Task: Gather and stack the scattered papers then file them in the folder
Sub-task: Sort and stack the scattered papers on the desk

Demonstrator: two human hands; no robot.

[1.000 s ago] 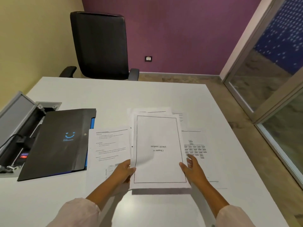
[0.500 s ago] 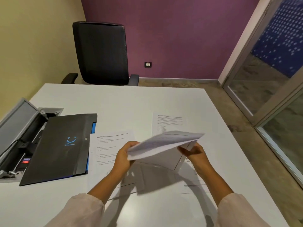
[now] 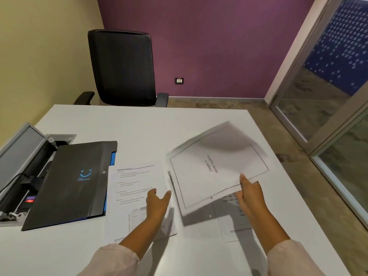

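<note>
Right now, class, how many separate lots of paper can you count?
3: a stack held up in the right hand; one sheet beside the folder; one sheet beneath the stack. More may be hidden.

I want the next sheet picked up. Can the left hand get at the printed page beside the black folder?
Probably yes: the left hand is open and empty, already over the printed page, with nothing lying on it.

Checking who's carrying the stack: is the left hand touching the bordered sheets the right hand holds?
Apart. The head view shows the left hand open over the text page, with bare table between it and the bordered sheets pinched by the right hand.
</note>
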